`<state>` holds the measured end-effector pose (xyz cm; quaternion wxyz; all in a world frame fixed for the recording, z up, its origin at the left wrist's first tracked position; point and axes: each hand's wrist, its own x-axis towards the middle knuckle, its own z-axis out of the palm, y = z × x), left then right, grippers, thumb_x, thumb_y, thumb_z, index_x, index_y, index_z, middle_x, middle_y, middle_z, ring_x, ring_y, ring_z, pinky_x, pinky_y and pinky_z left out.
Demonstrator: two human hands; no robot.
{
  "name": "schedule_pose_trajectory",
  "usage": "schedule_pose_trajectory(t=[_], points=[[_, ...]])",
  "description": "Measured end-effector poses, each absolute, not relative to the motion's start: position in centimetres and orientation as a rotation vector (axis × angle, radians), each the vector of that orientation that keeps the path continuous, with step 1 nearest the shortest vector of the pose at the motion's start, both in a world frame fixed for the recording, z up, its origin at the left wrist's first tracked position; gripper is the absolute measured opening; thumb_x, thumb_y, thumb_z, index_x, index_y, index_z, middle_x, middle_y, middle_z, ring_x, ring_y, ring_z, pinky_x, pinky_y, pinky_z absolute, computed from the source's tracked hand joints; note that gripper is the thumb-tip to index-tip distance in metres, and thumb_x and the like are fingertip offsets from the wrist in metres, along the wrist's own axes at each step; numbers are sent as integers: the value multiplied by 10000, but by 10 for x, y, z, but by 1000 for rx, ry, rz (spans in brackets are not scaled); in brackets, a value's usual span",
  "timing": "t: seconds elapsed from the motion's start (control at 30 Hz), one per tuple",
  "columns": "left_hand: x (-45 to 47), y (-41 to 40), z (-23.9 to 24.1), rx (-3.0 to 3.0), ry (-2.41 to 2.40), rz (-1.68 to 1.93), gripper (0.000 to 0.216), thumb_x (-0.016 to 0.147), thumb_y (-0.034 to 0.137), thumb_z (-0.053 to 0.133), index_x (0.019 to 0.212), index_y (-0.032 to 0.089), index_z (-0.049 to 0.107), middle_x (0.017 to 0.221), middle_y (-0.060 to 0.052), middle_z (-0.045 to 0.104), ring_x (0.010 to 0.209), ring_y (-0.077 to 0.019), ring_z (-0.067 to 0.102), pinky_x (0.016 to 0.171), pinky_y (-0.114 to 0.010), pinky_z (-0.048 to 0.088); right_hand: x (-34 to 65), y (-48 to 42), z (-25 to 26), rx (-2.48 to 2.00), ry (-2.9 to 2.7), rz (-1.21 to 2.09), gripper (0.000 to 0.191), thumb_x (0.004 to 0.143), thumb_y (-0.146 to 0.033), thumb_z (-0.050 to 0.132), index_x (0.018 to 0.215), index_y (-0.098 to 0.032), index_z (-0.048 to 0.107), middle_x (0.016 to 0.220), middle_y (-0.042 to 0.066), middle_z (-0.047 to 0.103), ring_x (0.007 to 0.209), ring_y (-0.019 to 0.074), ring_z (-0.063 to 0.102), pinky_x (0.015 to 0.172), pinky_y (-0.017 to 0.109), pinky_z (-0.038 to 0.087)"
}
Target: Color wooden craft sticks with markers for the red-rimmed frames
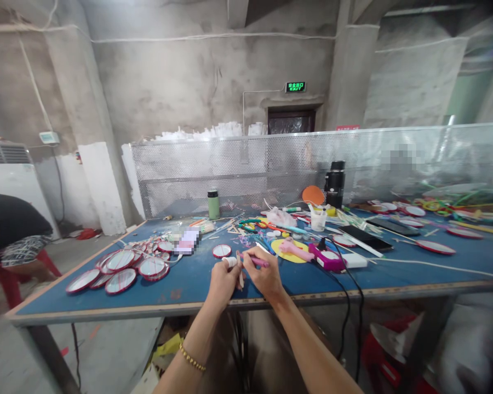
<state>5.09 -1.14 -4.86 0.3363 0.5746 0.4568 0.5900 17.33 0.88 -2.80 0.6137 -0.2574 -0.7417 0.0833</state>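
Observation:
My left hand (223,283) is closed around a thin pale stick (240,270), with a white wrap on one fingertip. My right hand (264,275) pinches a pink pen-like tool (258,262) whose tip meets the stick. Both hands hover over the near edge of the blue table (181,287). Just beyond them lies a small round red-rimmed disc (221,250). A heap of larger red-rimmed discs (123,267) lies to the left.
A pink glue gun (296,249) rests on a yellow disc, beside a magenta device (331,260) with black cables. A green bottle (213,204), black flask (335,183), phones and sticks crowd the back. A perforated metal screen (271,164) stands behind. A seated person (12,235) is at left.

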Motion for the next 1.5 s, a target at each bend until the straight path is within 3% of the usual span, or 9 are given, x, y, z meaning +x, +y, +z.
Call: schedule_pose_trajectory(t=[1.5], points=[[51,-15,-45,1518,1232,1525,280,772,332,552,535,184,542,403,15,557,374,-110,511,426,-198,373,173,11,-29,-611,-1720,158,212,884,-217,513,690,-191,593,627,6,632,573,138,574,579,242,431]])
